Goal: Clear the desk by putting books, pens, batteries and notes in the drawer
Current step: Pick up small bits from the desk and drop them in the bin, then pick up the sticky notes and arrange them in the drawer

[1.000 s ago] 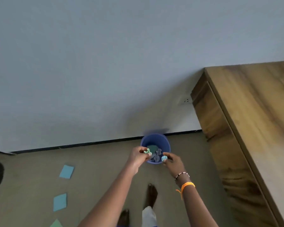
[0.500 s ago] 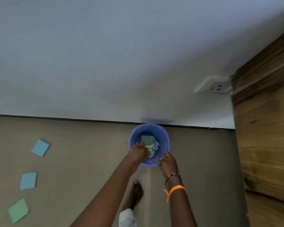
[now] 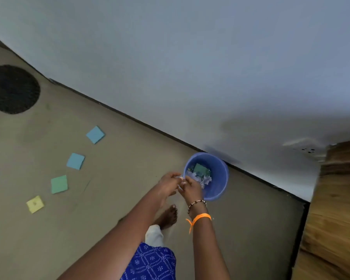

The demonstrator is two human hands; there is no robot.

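Here both arms reach down, left hand and right hand together pinching pale paper.

Pale wall, tan floor w/ dark round mat, wood desk at right.

**Floor and what lies on it**

A dull grey-brown floor carries four square paper notes: two light blue, one green, one yellow. A round dark mat lies far left; a blue plastic bucket stands by the wall.
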